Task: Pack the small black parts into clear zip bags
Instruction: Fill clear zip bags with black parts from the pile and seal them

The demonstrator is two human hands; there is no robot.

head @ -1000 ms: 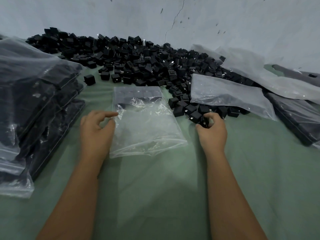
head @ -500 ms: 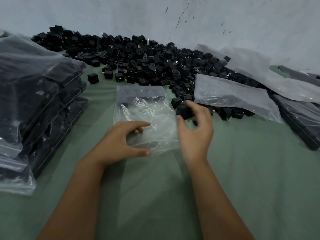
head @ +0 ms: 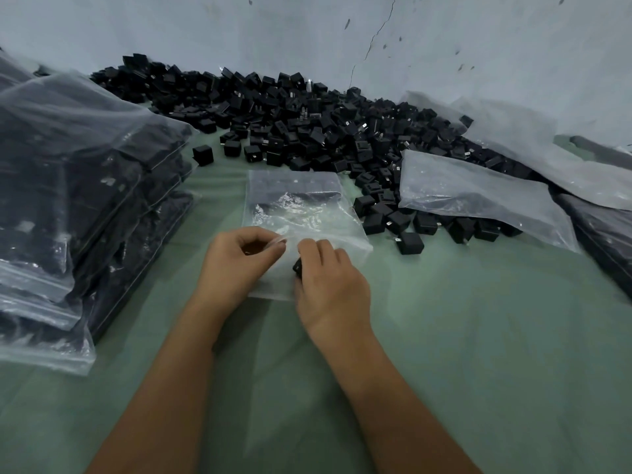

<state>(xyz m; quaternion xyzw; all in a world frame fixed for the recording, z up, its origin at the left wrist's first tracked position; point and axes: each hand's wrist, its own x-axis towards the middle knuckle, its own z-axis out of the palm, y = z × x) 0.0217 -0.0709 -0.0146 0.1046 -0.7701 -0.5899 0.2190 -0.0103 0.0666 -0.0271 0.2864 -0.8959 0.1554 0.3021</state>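
A clear zip bag (head: 301,213) lies flat on the green cloth in front of me, with a few black parts at its far end. My left hand (head: 236,265) pinches the bag's near edge between thumb and fingertips. My right hand (head: 328,285) grips a small black part (head: 298,266) and holds it at the bag's near edge, beside the left hand. A big heap of small black parts (head: 307,121) stretches along the wall behind the bag. One loose part (head: 410,242) lies just right of the bag.
A stack of filled zip bags (head: 78,206) stands at the left. More clear bags (head: 478,196) lie at the right over the heap's edge. Open green cloth (head: 478,336) spreads to the near right. A grey wall (head: 307,29) closes the back.
My right hand has carried a black part from the heap's edge to the bag's near edge. My left hand has shifted from the bag's left side to pinch that edge.
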